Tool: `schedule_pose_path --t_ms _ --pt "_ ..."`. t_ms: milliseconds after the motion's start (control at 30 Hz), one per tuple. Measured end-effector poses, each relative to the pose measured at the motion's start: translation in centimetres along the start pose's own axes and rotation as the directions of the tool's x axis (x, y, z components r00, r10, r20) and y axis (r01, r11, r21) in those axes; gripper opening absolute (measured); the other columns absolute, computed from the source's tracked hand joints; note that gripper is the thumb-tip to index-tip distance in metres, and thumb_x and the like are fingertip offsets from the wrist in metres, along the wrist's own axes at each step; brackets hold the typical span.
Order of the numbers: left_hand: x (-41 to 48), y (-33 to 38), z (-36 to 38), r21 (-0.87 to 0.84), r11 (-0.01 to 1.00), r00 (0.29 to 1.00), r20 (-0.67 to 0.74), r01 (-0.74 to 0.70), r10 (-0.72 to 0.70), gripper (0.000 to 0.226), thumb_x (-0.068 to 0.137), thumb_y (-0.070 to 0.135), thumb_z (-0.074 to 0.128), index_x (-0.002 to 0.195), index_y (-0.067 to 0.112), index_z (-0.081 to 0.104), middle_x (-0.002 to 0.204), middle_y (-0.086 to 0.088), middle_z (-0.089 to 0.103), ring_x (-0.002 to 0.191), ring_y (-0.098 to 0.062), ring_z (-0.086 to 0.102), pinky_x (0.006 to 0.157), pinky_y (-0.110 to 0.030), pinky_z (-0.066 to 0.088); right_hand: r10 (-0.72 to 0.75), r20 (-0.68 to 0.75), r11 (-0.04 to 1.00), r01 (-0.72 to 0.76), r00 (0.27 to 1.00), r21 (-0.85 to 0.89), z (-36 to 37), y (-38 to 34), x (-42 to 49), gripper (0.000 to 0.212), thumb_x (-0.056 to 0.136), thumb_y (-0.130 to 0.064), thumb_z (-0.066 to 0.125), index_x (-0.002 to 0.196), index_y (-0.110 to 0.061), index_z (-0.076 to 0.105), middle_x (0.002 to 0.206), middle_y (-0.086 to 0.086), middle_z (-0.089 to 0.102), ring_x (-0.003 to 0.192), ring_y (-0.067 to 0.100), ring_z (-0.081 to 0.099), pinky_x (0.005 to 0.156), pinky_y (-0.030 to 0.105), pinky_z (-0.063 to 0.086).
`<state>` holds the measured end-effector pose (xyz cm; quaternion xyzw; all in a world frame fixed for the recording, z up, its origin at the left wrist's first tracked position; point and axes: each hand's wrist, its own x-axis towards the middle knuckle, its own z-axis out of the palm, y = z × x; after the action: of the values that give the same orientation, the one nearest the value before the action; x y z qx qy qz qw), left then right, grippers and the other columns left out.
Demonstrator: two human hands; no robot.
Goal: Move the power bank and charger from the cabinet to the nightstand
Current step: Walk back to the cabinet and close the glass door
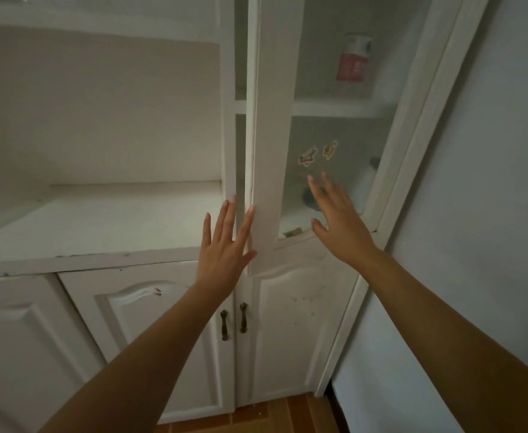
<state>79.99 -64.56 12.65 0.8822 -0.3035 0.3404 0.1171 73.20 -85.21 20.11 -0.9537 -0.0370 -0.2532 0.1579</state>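
A white cabinet (pixel 100 260) fills the view. Its glass door (pixel 272 151) on the right stands slightly ajar. My left hand (pixel 225 251) is open, its fingertips by the door's left edge near the bottom. My right hand (pixel 337 223) is open and blurred, raised in front of the door's glass pane. Dim shapes (pixel 312 198) lie behind the glass on the lower shelf; I cannot tell what they are. No power bank or charger can be made out.
A red and white container (pixel 353 57) stands on the upper shelf behind the glass. Two stickers (pixel 317 153) are on the pane. The open shelf (pixel 100 220) lies at left. Lower doors with two dark handles (pixel 234 320) are below. A wall (pixel 475 214) is at right.
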Motion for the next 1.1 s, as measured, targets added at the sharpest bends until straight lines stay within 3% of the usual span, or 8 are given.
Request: schedule_pose_path --t_ms 100,233,400,567,700,833,1100 --pt "1.2 -1.3 0.8 0.043 0.999 0.999 0.018 0.031 -0.032 0.106 0.072 0.042 0.068 0.143 0.021 -0.007 0.151 -0.018 0.008 0.139 -0.033 0.01 0.109 -0.056 0.014 0.022 -0.01 1.0 -0.022 1.0 -0.018 1.2 0.1 1.6 0.073 0.09 -0.014 0.046 0.143 -0.03 -0.002 0.156 -0.001 -0.008 0.143 0.023 -0.004 0.113 0.039 0.013" --pt "2.9 -2.9 2.0 0.028 0.998 0.998 0.029 0.06 -0.06 0.1 0.07 0.039 0.072 0.143 0.018 0.007 0.149 -0.024 0.017 0.135 -0.037 0.013 0.106 -0.058 0.019 0.045 -0.006 0.999 -0.045 0.999 -0.03 2.8 0.5 3.7 0.076 0.089 -0.013 0.046 0.143 -0.03 -0.005 0.156 -0.002 -0.011 0.143 0.021 -0.008 0.114 0.043 0.015" --pt "4.8 -5.0 3.5 -0.039 0.998 0.995 0.085 0.048 -0.044 0.093 0.077 0.04 0.063 0.141 0.027 -0.003 0.151 -0.021 0.013 0.138 -0.032 0.003 0.11 -0.05 0.007 0.07 -0.004 0.996 -0.07 0.998 -0.057 4.6 0.8 5.8 0.076 0.09 -0.013 0.045 0.143 -0.029 -0.007 0.155 -0.002 -0.015 0.141 0.019 -0.014 0.113 0.043 0.016" --pt "5.6 -6.5 4.2 -0.069 0.998 0.996 0.085 -0.016 0.022 0.087 0.077 0.048 0.053 0.139 0.028 -0.005 0.151 -0.018 0.018 0.137 -0.031 0.004 0.11 -0.05 0.005 0.094 -0.062 0.98 -0.104 0.994 -0.173 6.3 0.8 7.2 0.082 0.09 -0.014 0.047 0.139 -0.028 -0.017 0.151 0.001 -0.024 0.139 0.027 -0.022 0.112 0.043 0.02" --pt "6.0 -6.9 4.7 -0.081 0.996 0.996 0.082 -0.03 0.037 0.082 0.074 0.054 0.041 0.14 0.027 -0.001 0.15 -0.017 0.02 0.136 -0.031 0.004 0.108 -0.053 0.002 0.112 -0.1 0.97 -0.131 0.989 -0.205 7.4 0.9 7.7 0.085 0.089 -0.016 0.049 0.135 -0.028 -0.021 0.153 0.007 -0.02 0.137 0.028 -0.024 0.111 0.045 0.022" --pt "6.2 -7.2 4.8 -0.112 0.993 0.995 0.095 -0.029 0.04 0.08 0.076 0.054 0.037 0.137 0.031 -0.01 0.152 -0.015 0.014 0.137 -0.029 -0.002 0.109 -0.05 -0.005 0.116 -0.106 0.964 -0.138 0.988 -0.225 7.6 1.1 8.0 0.085 0.088 -0.015 0.05 0.137 -0.025 -0.019 0.153 0.009 -0.019 0.138 0.03 -0.023 0.112 0.046 0.017" --pt "6.9 -7.0 6.0 -0.162 0.986 0.998 0.056 0.049 -0.04 0.088 0.08 0.04 0.059 0.137 0.034 -0.008 0.152 -0.012 0.017 0.136 -0.025 -0.002 0.109 -0.047 -0.006 0.118 -0.067 0.964 -0.13 0.991 -0.234 7.6 1.1 8.9 0.085 0.088 -0.014 0.051 0.142 -0.022 -0.013 0.153 0.01 -0.02 0.137 0.032 -0.024 0.112 0.043 0.017"
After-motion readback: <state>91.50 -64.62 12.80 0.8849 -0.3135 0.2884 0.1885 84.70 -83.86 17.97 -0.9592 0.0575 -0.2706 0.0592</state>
